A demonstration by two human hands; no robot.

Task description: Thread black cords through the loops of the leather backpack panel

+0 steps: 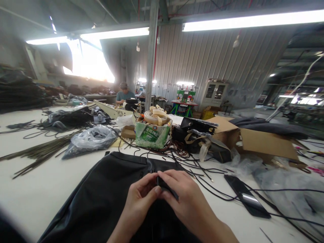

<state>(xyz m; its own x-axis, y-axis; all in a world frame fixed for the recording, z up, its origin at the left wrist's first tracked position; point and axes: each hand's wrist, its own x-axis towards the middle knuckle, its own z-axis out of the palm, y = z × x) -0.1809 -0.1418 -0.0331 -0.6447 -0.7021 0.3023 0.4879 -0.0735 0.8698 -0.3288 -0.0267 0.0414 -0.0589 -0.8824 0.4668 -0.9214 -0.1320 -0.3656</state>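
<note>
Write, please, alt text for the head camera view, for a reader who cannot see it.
Two bare hands, left hand and right hand, pinch a small black piece over a black garment on a white table. Cords, bags, a green box and a phone lie behind.

Garment workshop (corrugated walls (202, 57), machines (186, 96)).

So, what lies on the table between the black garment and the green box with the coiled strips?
In the head view, loose dark cords lie on the white table between the black garment and the green box.
</note>
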